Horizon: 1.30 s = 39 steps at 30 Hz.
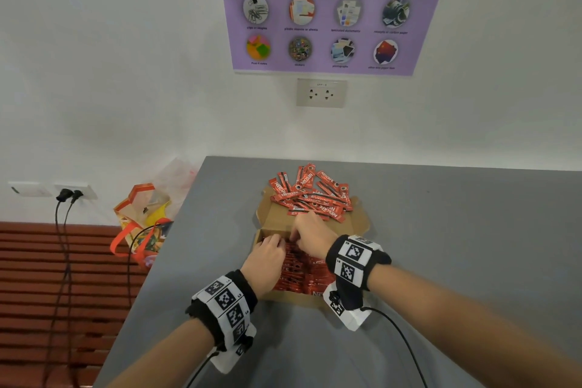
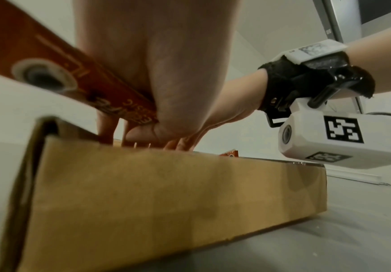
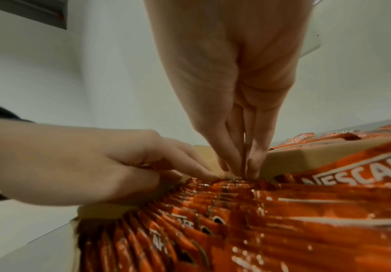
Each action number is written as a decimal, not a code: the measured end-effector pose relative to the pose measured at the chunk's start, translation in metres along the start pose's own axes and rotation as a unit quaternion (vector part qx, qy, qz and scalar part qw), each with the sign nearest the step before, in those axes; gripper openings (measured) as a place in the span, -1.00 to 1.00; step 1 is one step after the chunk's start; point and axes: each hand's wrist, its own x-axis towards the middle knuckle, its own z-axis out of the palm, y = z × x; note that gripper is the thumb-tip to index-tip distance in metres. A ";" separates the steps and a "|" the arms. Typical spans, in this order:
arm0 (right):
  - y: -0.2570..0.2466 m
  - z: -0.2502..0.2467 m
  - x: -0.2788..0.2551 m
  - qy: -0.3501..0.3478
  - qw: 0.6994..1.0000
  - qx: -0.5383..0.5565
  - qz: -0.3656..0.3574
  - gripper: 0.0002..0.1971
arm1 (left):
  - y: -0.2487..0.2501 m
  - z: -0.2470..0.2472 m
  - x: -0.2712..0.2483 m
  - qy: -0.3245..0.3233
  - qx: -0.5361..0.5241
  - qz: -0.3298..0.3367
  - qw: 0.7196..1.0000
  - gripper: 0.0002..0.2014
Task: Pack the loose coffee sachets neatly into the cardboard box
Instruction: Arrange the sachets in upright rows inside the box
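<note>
An open cardboard box (image 1: 356,220) sits on the grey table. Its near part holds a tight row of red coffee sachets (image 3: 225,220) standing on edge. More loose sachets (image 1: 311,192) lie heaped on the far flap. My left hand (image 1: 274,242) reaches into the box's far left corner, fingers curled round a sachet (image 2: 61,77) that lies against the palm. My right hand (image 3: 238,169) points down beside it, thumb and fingertips pinched together on the top edge of a sachet at the row's far end. The box's near wall (image 2: 166,193) fills the left wrist view.
The grey table (image 1: 456,230) runs to the wall behind and has bare surface right of the box. Off its left edge stand a colourful bag (image 1: 145,220), hanging black cables (image 1: 63,246) and a slatted wooden bench (image 1: 31,277). A wall socket (image 1: 321,93) sits above.
</note>
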 end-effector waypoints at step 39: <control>0.036 0.024 -0.083 -0.004 0.996 -0.070 -0.063 -0.56 | -0.002 -0.004 -0.032 -0.025 -0.124 -0.176 0.976 -0.35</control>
